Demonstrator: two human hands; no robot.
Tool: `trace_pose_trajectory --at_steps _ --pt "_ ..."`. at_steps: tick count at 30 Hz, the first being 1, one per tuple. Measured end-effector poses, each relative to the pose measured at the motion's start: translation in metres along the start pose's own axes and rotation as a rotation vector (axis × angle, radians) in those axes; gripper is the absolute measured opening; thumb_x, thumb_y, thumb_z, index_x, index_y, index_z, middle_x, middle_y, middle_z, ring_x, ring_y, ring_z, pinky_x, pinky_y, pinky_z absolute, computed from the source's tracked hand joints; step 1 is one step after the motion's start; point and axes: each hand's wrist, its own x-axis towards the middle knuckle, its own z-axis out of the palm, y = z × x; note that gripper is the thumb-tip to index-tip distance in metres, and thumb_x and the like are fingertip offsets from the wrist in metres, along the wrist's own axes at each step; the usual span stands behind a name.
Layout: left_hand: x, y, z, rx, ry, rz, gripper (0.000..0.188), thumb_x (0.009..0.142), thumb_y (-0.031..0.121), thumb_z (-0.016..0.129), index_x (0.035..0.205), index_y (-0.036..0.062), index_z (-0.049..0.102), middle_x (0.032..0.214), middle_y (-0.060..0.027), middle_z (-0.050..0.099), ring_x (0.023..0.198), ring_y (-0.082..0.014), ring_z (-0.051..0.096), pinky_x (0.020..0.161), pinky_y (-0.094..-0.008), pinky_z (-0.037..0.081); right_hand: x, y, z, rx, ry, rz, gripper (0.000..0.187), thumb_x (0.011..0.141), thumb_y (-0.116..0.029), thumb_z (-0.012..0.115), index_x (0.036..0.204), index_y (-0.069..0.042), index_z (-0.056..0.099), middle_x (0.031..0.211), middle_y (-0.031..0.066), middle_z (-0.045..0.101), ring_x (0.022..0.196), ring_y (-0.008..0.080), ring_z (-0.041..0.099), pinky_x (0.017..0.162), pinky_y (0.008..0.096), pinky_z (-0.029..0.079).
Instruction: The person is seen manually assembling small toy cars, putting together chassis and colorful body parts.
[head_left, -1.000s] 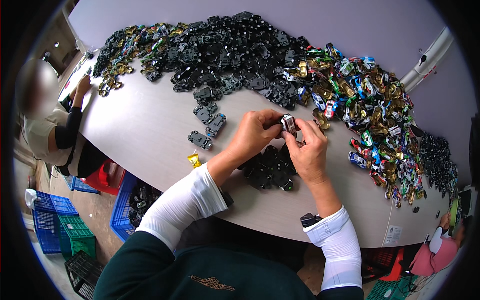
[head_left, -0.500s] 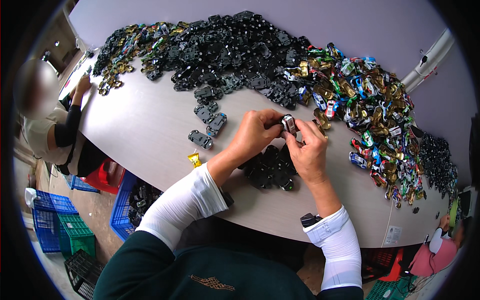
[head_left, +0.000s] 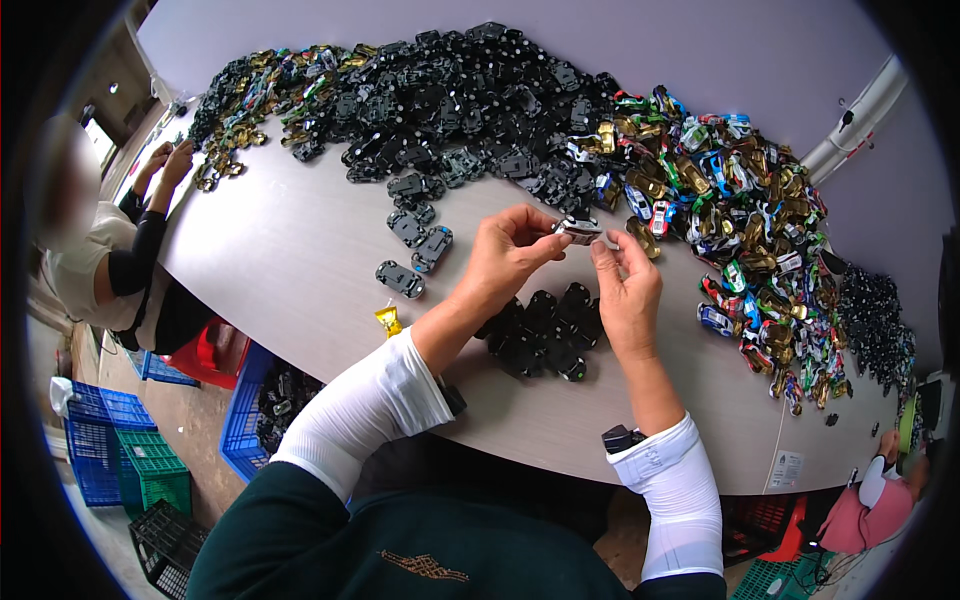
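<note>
- Head view, looking down over a long pale table [head_left: 300,250] that curves away to the right; two forearms in white sleeves rise from the near edge and meet above the table's middle.
- The left hand [head_left: 505,255] is closed narrowly, its thumb and fingertips pinching the left end of a small silver toy car [head_left: 580,230]; the car is held in the air above the table, just near of the far heaps.
- The right hand [head_left: 630,290] stands upright beside it, fingers drawn close together, their tips touching the right end of the same car; both hands hold the one car between them.
- Directly under the hands, on the table near the person, lies a small cluster of black car bases [head_left: 545,330], packed touching one another.
- To the left of the hands a few loose dark chassis pieces [head_left: 420,235] lie apart from the heaps; a small yellow piece [head_left: 388,320] sits alone by the near edge.
- Across the far side runs a wide heap of black car parts [head_left: 450,100]; to its right, and curving toward the near right, a heap of coloured toy cars [head_left: 740,220] in gold, green, blue and red.
- At the far left another person [head_left: 120,260] sits at the table's end, hands on a smaller pile there.
- Below the table on the left stand blue and green plastic crates [head_left: 110,450] on the floor.
</note>
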Motion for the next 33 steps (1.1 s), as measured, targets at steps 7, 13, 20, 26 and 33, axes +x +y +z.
trace_pose_trajectory --at_steps 7,13,20,26,33 --pt "-0.003 -0.001 0.004 0.013 -0.247 -0.034 0.026 0.086 0.009 0.070 0.107 -0.0016 0.060 0.116 -0.0082 0.061 0.095 -0.0099 0.060 0.081 -0.0246 0.050 0.001 -0.005 -0.008 0.335 -0.108 0.062 0.033 0.085 -0.005 0.069 0.116 0.005 0.059 0.083 0.0024 0.063 0.066 0.0070 0.057 0.057 0.0210 0.048" --pt "-0.006 0.007 0.002 -0.113 -0.172 -0.062 0.029 0.091 0.016 0.064 0.115 -0.0003 0.062 0.109 -0.0067 0.064 0.094 -0.0106 0.061 0.082 -0.0254 0.051 -0.007 -0.028 -0.004 -0.043 -0.123 -0.244 0.039 0.080 0.001 0.070 0.118 0.001 0.061 0.087 0.0099 0.066 0.070 0.0135 0.063 0.057 0.0257 0.052" --pt "-0.005 0.005 0.002 -0.247 -0.036 -0.088 0.018 0.090 0.013 0.066 0.104 0.0008 0.068 0.091 -0.0022 0.068 0.080 -0.0078 0.062 0.069 -0.0219 0.052 -0.005 -0.025 -0.001 -0.123 -0.074 -0.382 0.047 0.077 -0.004 0.074 0.122 -0.001 0.059 0.083 0.0114 0.066 0.069 0.0211 0.064 0.057 0.0319 0.052" --pt "-0.005 0.000 0.001 -0.163 -0.084 0.005 0.016 0.090 0.010 0.065 0.102 -0.0003 0.068 0.089 -0.0043 0.069 0.079 -0.0095 0.063 0.071 -0.0243 0.053 -0.004 -0.019 -0.001 -0.198 -0.082 -0.450 0.050 0.077 -0.005 0.074 0.124 -0.001 0.059 0.082 0.0126 0.066 0.065 0.0243 0.062 0.055 0.0345 0.049" --pt "-0.007 0.013 0.007 -0.161 -0.138 0.027 0.030 0.093 0.016 0.062 0.115 -0.0042 0.060 0.092 -0.0077 0.066 0.078 -0.0116 0.064 0.071 -0.0251 0.054 -0.003 -0.016 -0.006 0.089 -0.132 -0.303 0.043 0.077 -0.004 0.076 0.118 0.000 0.063 0.079 0.0068 0.066 0.061 0.0113 0.057 0.050 0.0289 0.045"
